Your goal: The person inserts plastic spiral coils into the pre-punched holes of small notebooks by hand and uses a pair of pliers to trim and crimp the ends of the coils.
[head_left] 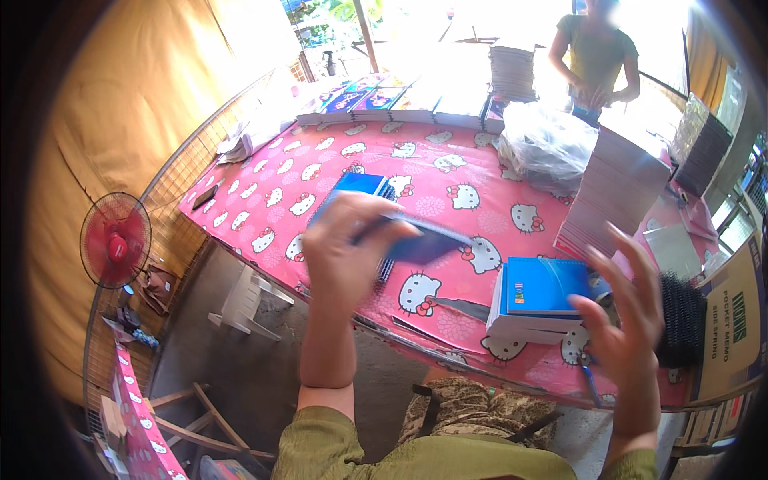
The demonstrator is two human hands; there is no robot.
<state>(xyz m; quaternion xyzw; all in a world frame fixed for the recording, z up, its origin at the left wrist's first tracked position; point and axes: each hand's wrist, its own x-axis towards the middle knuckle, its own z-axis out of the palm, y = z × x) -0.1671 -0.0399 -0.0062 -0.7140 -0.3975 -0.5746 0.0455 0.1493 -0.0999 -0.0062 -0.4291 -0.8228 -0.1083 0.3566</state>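
Note:
My left hand (344,248) is closed on a thin dark-blue notebook (428,242), blurred and tilted, above the table. Behind and partly under that hand lies a pile of blue spiral notebooks (360,183) with dark coils along one side. My right hand (624,320) is raised with its fingers spread, holding nothing. Just left of it sits a stack of loose white pages with blue covers on top (548,282). A blue pen (590,382) lies below the right hand, near the table's front edge.
A pink patterned cloth covers the table (448,164). Tall paper stacks (612,196), a clear plastic bag (548,144), black coils (680,320) and a cardboard box (732,320) stand to the right. Notebook piles (376,102) line the far edge. Another person (596,60) stands beyond.

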